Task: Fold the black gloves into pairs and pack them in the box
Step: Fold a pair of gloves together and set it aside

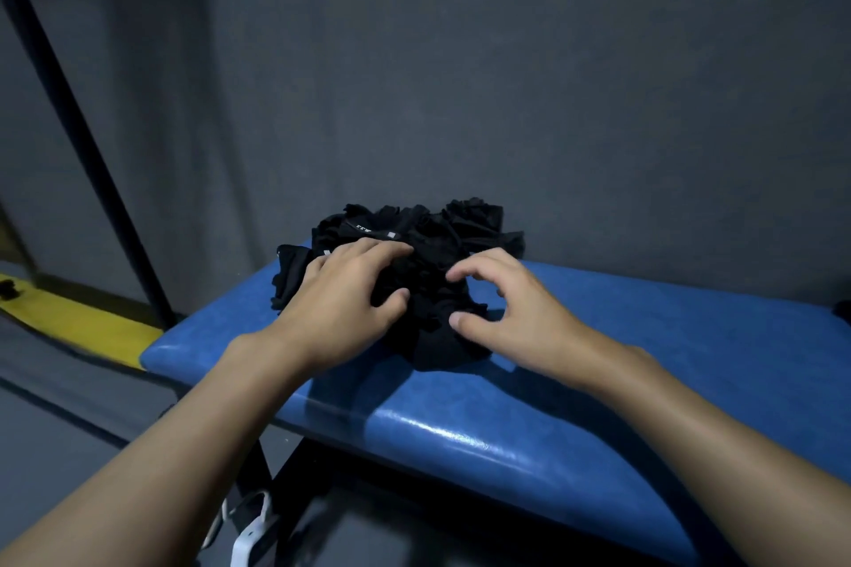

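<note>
Soft, light and limp by the look of the gloves, and tangled, so best pinched by one cuff at the heap's edge and drawn free. Heaped at the far left end of the bench, right under the hands. Left hand spread flat on top, pressing; right hand loosely curled at the near right edge, thumb and forefinger apart, gripping nothing.

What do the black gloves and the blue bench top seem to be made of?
Black gloves: soft, matte fabric, perhaps knit; they crumple into loose folds. Blue bench top: probably padded vinyl or leather-like cover, glossy; its front edge shows bright highlights.
</note>
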